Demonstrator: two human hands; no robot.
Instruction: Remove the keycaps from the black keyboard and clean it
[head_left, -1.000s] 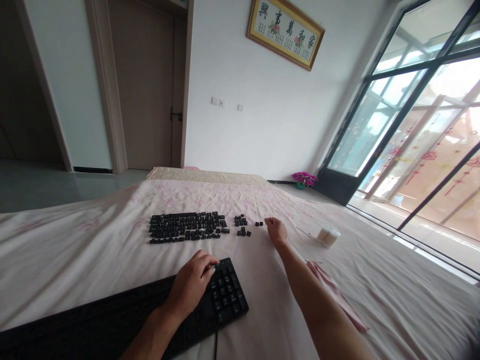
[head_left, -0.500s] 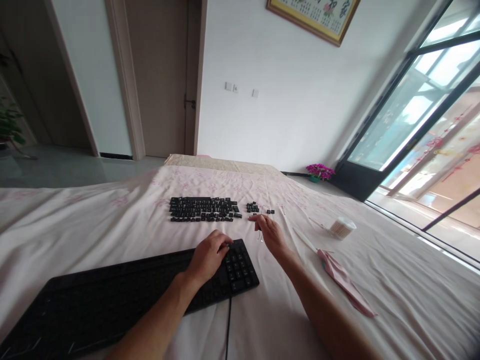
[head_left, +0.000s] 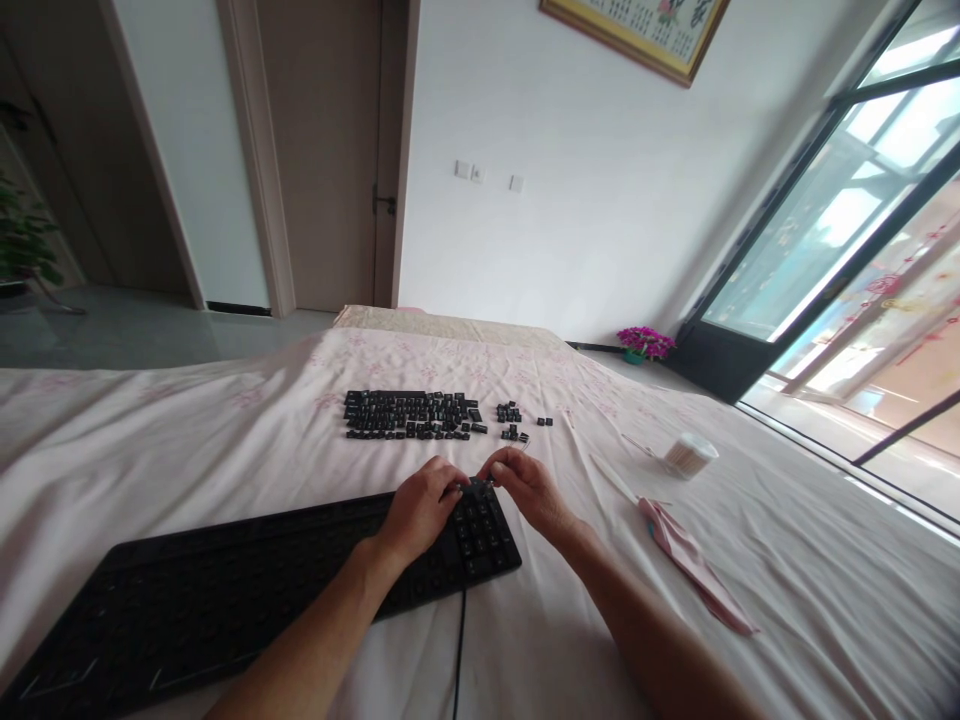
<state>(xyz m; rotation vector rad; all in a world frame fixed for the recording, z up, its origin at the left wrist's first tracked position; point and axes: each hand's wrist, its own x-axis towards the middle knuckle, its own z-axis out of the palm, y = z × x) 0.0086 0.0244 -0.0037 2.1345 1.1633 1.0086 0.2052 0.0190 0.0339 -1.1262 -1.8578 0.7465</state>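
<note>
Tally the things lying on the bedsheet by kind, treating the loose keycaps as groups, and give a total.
Keyboard: 1
Groups of loose keycaps: 3 (large block, small cluster, tiny group)
Tub of cotton swabs: 1
Pink cloth: 1
Total: 6
</note>
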